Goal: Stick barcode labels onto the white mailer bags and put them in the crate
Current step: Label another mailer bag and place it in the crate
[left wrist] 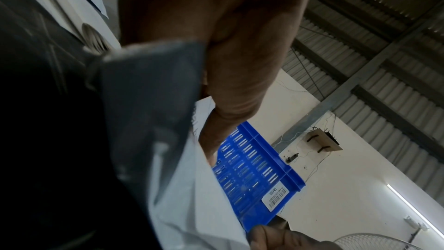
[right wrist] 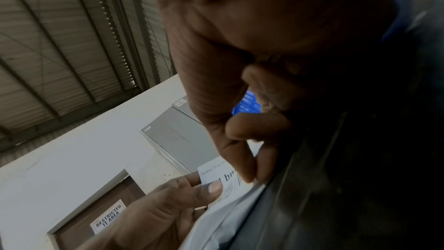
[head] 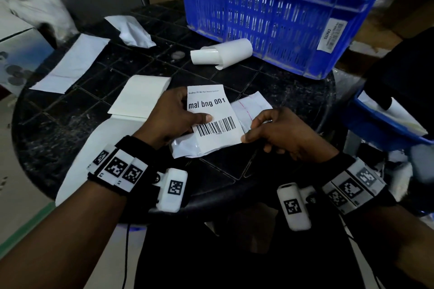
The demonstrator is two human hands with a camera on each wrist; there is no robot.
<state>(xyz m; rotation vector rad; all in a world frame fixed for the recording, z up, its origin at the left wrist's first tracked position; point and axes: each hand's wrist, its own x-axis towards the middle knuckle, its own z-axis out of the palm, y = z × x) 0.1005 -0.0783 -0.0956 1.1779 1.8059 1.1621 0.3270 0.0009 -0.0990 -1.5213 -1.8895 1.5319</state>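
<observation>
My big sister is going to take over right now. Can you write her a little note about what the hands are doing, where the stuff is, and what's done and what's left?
Left hand: pinches the barcode label, thumb on its face.
Right hand: pinches the label's lower right corner.
The label sits over a white mailer bag on the black table; whether it is stuck down yet cannot be told.
The blue crate stands at the back of the table with something white already inside.
The label roll lies in front of the crate.
Left: press the label flat, put this bag in the crate, then do the flat bag on the left.
</observation>
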